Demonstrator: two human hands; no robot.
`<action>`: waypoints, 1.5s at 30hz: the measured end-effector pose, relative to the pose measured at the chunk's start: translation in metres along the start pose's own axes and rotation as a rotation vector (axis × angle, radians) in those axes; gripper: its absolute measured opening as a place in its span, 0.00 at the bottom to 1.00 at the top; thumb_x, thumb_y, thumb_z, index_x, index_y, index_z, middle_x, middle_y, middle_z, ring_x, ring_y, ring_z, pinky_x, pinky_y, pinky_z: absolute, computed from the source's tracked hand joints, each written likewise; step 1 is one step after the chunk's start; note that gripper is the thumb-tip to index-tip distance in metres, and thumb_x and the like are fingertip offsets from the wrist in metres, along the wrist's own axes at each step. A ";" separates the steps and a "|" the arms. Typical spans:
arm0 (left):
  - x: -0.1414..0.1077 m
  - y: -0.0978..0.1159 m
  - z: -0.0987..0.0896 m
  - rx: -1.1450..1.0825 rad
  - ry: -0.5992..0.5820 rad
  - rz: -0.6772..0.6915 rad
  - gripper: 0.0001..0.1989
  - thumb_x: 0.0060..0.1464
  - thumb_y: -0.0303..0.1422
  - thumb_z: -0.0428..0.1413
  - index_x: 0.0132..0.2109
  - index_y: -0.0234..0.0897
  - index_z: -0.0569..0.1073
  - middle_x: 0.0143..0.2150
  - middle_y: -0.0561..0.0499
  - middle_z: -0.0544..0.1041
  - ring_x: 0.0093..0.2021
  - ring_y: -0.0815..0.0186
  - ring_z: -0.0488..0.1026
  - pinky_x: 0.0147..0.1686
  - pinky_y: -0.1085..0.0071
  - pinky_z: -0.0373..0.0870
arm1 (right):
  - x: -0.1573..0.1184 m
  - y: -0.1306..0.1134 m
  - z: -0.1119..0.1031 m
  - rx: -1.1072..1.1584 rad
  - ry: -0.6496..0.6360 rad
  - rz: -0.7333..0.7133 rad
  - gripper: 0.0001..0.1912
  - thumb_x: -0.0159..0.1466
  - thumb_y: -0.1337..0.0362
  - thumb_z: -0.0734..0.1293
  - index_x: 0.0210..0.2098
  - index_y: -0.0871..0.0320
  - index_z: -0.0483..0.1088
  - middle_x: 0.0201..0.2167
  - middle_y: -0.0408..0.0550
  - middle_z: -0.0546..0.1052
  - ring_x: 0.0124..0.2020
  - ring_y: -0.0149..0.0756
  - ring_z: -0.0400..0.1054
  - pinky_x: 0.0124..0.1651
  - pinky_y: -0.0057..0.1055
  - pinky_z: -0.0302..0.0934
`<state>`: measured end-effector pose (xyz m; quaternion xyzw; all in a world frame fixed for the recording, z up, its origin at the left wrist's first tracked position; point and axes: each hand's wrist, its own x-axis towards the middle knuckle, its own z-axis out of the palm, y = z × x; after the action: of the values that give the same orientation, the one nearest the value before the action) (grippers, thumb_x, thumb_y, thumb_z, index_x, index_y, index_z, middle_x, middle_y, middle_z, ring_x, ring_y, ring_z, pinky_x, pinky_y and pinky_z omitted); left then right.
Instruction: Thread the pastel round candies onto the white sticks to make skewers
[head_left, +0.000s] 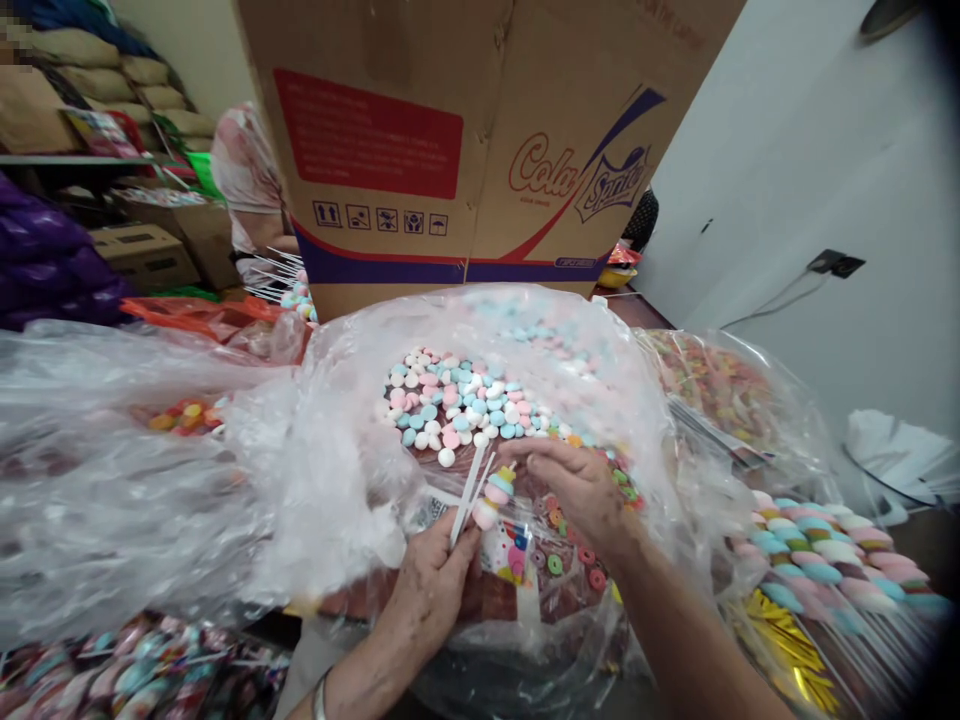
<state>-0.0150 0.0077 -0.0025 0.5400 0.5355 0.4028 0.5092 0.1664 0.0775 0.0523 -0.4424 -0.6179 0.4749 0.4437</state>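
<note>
Over crinkled clear plastic bag (337,470): left hand (431,585) fingers pinching thin white sticks (469,490), right hand (577,490) fingers pinching round pastel candies (496,492).

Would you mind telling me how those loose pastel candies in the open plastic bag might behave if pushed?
The pastel candies look small and rounded, so they would probably scatter or roll. Piled loosely, they likely shift easily. The plastic bag looks thin and crinkled, so it probably gives little support.

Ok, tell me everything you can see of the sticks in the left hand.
The white sticks are thin, plain and look like plastic or paper. The left hand pinches their lower ends, so they slant up to the right. One carries a few pastel candies near its tip, where the right hand meets them.
</note>
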 end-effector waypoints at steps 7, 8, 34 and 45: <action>0.001 -0.009 0.002 -0.095 -0.033 0.019 0.14 0.61 0.39 0.49 0.29 0.39 0.67 0.20 0.59 0.65 0.20 0.70 0.57 0.22 0.73 0.52 | 0.061 0.038 0.017 -0.748 -0.022 -0.156 0.09 0.59 0.70 0.63 0.36 0.56 0.74 0.32 0.48 0.76 0.35 0.38 0.69 0.38 0.33 0.63; 0.001 -0.009 0.002 -0.102 -0.036 0.019 0.14 0.61 0.39 0.49 0.28 0.39 0.67 0.19 0.59 0.64 0.20 0.70 0.57 0.22 0.73 0.52 | 0.067 0.043 0.021 -0.866 -0.061 -0.203 0.11 0.57 0.73 0.63 0.36 0.56 0.74 0.35 0.49 0.75 0.38 0.40 0.69 0.40 0.34 0.63; -0.002 0.007 -0.001 -0.041 -0.113 0.082 0.13 0.60 0.37 0.48 0.34 0.36 0.73 0.23 0.55 0.70 0.25 0.66 0.65 0.28 0.72 0.59 | 0.065 0.060 0.067 -0.939 -0.292 -0.659 0.10 0.60 0.74 0.61 0.36 0.54 0.68 0.37 0.53 0.75 0.40 0.45 0.68 0.46 0.41 0.64; 0.000 -0.002 0.000 -0.101 -0.036 0.008 0.12 0.60 0.38 0.48 0.31 0.38 0.70 0.20 0.58 0.67 0.22 0.68 0.61 0.24 0.73 0.56 | 0.051 0.039 0.034 -0.009 -0.010 0.133 0.08 0.52 0.62 0.69 0.32 0.57 0.70 0.24 0.42 0.73 0.24 0.32 0.67 0.28 0.30 0.63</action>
<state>-0.0152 0.0077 -0.0041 0.5231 0.5029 0.4215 0.5438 0.1273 0.1267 0.0156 -0.4819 -0.5918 0.5027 0.4060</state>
